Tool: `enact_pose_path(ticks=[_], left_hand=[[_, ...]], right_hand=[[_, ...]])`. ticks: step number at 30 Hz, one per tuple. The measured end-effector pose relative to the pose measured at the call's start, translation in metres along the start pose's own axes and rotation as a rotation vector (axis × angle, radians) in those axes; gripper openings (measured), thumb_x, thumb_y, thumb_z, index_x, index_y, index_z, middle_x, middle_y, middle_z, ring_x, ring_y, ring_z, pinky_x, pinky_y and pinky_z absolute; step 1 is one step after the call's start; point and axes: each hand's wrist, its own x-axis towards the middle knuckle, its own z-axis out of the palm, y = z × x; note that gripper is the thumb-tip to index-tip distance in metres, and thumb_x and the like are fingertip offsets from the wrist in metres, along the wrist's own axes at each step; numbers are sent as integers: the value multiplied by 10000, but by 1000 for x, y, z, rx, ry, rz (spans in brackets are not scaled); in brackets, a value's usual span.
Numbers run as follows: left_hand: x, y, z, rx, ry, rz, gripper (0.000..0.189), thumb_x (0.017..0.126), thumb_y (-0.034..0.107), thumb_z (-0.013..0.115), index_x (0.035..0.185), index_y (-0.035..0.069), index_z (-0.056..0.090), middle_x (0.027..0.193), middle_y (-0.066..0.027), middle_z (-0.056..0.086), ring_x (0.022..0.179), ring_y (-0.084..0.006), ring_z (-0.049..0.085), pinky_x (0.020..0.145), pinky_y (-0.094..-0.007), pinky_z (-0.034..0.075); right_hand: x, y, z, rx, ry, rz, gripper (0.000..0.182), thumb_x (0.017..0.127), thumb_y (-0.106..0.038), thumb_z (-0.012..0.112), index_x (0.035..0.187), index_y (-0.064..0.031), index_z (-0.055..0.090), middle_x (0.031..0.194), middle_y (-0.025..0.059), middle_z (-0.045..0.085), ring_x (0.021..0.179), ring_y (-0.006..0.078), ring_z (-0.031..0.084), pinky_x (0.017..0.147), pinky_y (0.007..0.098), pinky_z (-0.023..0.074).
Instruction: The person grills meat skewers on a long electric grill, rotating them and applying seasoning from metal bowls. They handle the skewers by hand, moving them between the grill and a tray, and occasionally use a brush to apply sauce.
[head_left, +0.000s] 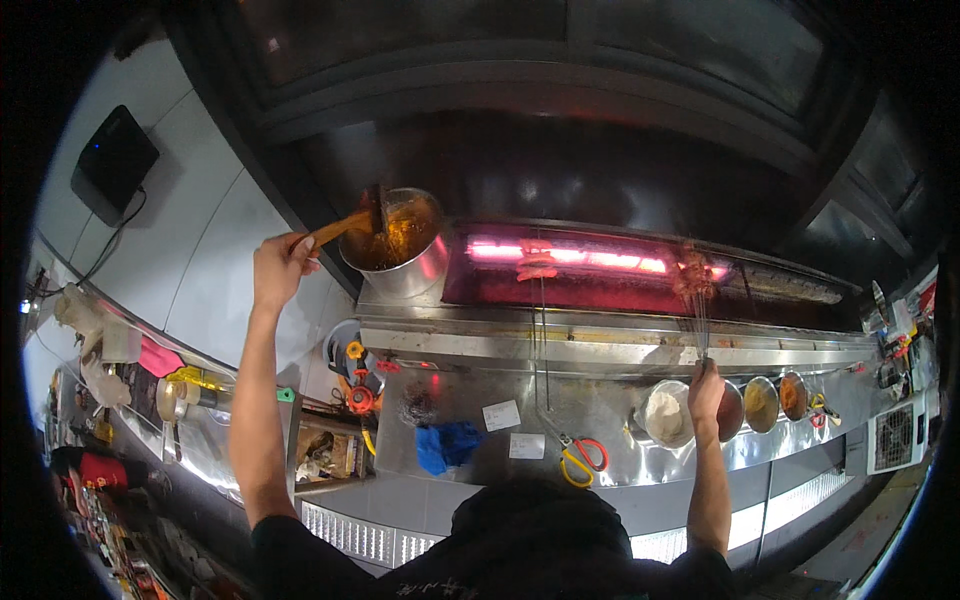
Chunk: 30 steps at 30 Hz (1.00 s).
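Observation:
My left hand (281, 274) grips the wooden handle of a basting brush (341, 227). The brush head is at the mouth of a steel pot (411, 276) of glossy orange-brown liquid. In my right hand (706, 394) is a bunch of thin metal skewers (701, 326). Browned meat pieces (694, 281) on their far ends hang over the pink-glowing grill (600, 289), slightly blurred. Farther left, skewers (541, 345) carrying reddish meat (536, 264) lie across the grill, their handle ends reaching over the steel counter (480, 390).
Yellow-and-red-handled scissors (577, 465), a blue cloth (448, 446) and paper slips (501, 415) bearing writing lie on the counter. A bowl of white powder (667, 416) and several seasoning bowls (760, 405) stand around my right forearm. Another person (105, 469) is at far lower left.

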Motion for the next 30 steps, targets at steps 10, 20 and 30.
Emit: enact_pose_path(ticks=[10, 20, 30], left_hand=[[-39, 50, 89, -458, 272, -38, 237, 942, 120, 587, 1037, -91, 638, 819, -118, 682, 691, -153, 674, 620, -243, 543], [-80, 255, 330, -205, 21, 404, 256, 935, 188, 558, 983, -37, 672, 755, -145, 705, 722, -207, 715, 657, -308, 535], [-106, 297, 380, -18, 40, 631, 281, 916, 259, 563, 977, 13, 684, 781, -158, 695, 742, -342, 681, 727, -422, 508]], right_hand=[[8, 30, -2, 85, -40, -116, 277, 945, -268, 533, 971, 3, 587, 638, 237, 616, 629, 418, 634, 521, 501, 485], [0, 2, -6, 152, -92, 65, 235, 943, -218, 520, 942, 16, 546, 715, 285, 614, 690, 478, 610, 615, 535, 498], [5, 20, -30, 63, -295, 140, 235, 918, -214, 517, 1025, -12, 572, 803, 279, 648, 772, 453, 649, 684, 544, 529]])
